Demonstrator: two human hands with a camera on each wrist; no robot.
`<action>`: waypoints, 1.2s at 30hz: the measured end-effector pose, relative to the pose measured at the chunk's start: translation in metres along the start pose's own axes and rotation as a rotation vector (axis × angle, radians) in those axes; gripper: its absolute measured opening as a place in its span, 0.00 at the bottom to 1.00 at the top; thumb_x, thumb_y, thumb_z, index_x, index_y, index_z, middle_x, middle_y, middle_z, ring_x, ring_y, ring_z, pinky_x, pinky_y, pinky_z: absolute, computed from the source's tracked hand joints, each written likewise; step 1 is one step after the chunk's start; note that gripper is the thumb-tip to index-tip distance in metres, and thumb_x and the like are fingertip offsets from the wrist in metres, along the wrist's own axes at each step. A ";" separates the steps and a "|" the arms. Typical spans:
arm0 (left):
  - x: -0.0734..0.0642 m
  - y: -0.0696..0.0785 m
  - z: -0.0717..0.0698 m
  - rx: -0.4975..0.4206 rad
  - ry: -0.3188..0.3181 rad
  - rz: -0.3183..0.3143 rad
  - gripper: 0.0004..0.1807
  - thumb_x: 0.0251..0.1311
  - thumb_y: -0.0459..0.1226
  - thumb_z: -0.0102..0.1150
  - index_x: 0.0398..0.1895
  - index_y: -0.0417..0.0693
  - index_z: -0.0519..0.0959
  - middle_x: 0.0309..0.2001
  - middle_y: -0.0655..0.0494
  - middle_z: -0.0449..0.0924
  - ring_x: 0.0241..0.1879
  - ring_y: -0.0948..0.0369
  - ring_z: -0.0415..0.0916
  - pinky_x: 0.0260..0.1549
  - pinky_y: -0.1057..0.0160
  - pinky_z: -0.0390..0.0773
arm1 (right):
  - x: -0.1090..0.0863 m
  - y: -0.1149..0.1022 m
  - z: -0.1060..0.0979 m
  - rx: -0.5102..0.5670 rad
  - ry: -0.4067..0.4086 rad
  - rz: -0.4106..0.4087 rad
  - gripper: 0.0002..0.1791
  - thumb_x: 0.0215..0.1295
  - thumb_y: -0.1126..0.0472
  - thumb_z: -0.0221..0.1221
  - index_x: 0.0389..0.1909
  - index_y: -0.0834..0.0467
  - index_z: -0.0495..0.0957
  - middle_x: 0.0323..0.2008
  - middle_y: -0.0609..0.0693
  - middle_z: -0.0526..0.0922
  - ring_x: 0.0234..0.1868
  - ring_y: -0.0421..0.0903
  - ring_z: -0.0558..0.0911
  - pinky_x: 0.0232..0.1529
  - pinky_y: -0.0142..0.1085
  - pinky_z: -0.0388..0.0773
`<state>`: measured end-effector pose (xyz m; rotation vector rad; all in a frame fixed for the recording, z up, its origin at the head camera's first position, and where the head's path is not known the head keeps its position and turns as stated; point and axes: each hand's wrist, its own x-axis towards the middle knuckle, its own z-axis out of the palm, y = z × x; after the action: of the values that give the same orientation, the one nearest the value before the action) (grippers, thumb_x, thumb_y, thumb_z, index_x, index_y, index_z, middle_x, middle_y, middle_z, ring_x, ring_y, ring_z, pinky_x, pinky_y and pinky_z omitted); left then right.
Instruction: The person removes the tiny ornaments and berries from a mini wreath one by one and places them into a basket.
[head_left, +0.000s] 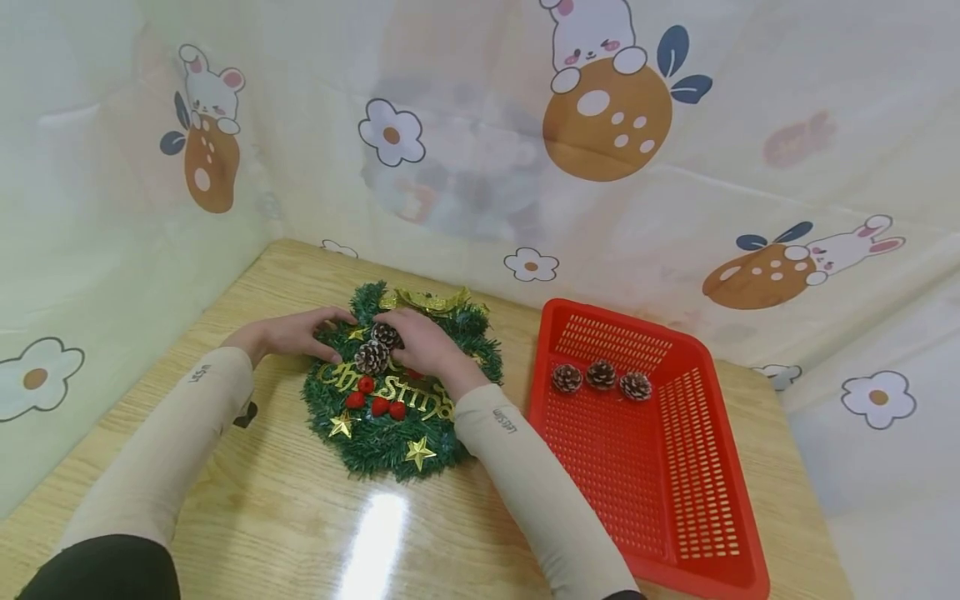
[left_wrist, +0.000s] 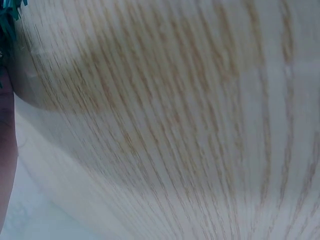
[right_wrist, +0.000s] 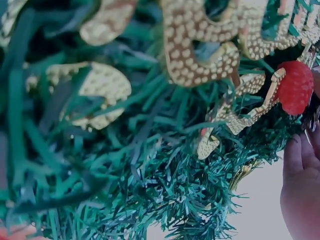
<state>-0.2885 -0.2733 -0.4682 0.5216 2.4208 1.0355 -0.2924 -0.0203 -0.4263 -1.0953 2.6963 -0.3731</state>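
Observation:
A green tinsel wreath lies on the wooden table, with gold lettering, gold stars and red berries on it. Two pinecones are at its upper left part: a frosted one in front and another just behind. My right hand reaches over the wreath and pinches the rear pinecone between thumb and fingers. At the wreath's left edge, my left hand touches the greenery with fingers spread. The left wrist view catches only a sliver of that hand and mostly table.
A red plastic basket stands right of the wreath, with three pinecones near its back wall. A gold ribbon bow tops the wreath. A small black object lies by my left forearm. Patterned cloth hangs behind the table.

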 end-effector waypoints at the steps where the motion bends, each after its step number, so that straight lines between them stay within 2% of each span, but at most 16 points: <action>1: 0.000 0.001 0.000 -0.001 -0.001 -0.002 0.39 0.53 0.46 0.64 0.67 0.56 0.56 0.68 0.46 0.54 0.67 0.42 0.50 0.61 0.38 0.56 | 0.000 -0.001 0.000 -0.007 0.006 0.005 0.31 0.63 0.60 0.57 0.67 0.47 0.59 0.66 0.49 0.62 0.65 0.47 0.65 0.62 0.41 0.66; 10: -0.002 0.003 -0.001 0.004 -0.010 0.000 0.39 0.54 0.45 0.63 0.67 0.55 0.56 0.68 0.45 0.54 0.66 0.41 0.50 0.60 0.37 0.56 | -0.003 -0.001 0.003 -0.031 0.090 0.038 0.29 0.62 0.58 0.58 0.64 0.46 0.62 0.62 0.49 0.66 0.58 0.46 0.71 0.56 0.41 0.72; 13: -0.002 0.002 -0.001 0.002 -0.012 -0.001 0.39 0.53 0.45 0.64 0.67 0.55 0.56 0.68 0.45 0.54 0.66 0.41 0.51 0.60 0.37 0.56 | -0.004 0.001 0.002 0.005 0.121 0.058 0.29 0.62 0.57 0.58 0.65 0.45 0.62 0.62 0.50 0.65 0.57 0.47 0.72 0.52 0.42 0.74; 18: -0.002 0.003 -0.001 0.011 -0.007 0.015 0.39 0.53 0.45 0.64 0.67 0.54 0.56 0.68 0.45 0.55 0.66 0.41 0.51 0.60 0.37 0.56 | -0.007 0.006 -0.002 0.125 0.165 0.093 0.29 0.63 0.57 0.57 0.65 0.46 0.62 0.62 0.52 0.63 0.57 0.49 0.71 0.51 0.43 0.74; 21: -0.002 0.003 -0.001 0.018 -0.001 0.027 0.39 0.53 0.46 0.63 0.67 0.53 0.56 0.67 0.44 0.55 0.66 0.40 0.51 0.60 0.37 0.56 | -0.010 0.007 -0.008 0.209 0.197 0.122 0.28 0.62 0.57 0.58 0.64 0.48 0.63 0.62 0.53 0.62 0.57 0.50 0.71 0.52 0.45 0.73; 25: -0.003 0.003 0.000 0.021 -0.001 0.023 0.39 0.53 0.46 0.63 0.67 0.54 0.56 0.68 0.44 0.54 0.66 0.40 0.50 0.60 0.37 0.55 | -0.015 0.009 -0.019 0.283 0.236 0.146 0.29 0.61 0.57 0.60 0.62 0.50 0.64 0.63 0.53 0.64 0.61 0.50 0.68 0.58 0.46 0.69; 32: -0.002 -0.001 0.000 0.021 0.000 0.025 0.40 0.53 0.47 0.63 0.68 0.55 0.56 0.68 0.45 0.53 0.67 0.40 0.49 0.60 0.37 0.55 | -0.025 0.010 -0.039 0.312 0.245 0.205 0.30 0.61 0.53 0.59 0.64 0.50 0.62 0.60 0.49 0.70 0.58 0.49 0.72 0.56 0.44 0.71; 36: -0.001 -0.002 0.000 0.016 0.005 0.038 0.39 0.53 0.46 0.63 0.67 0.55 0.57 0.68 0.45 0.53 0.66 0.40 0.50 0.60 0.37 0.55 | -0.035 0.009 -0.053 0.362 0.267 0.201 0.30 0.61 0.54 0.60 0.64 0.51 0.63 0.59 0.50 0.71 0.57 0.48 0.73 0.56 0.43 0.71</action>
<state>-0.2883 -0.2748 -0.4693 0.5739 2.4340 1.0351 -0.2885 0.0187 -0.3755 -0.7089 2.7697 -0.9857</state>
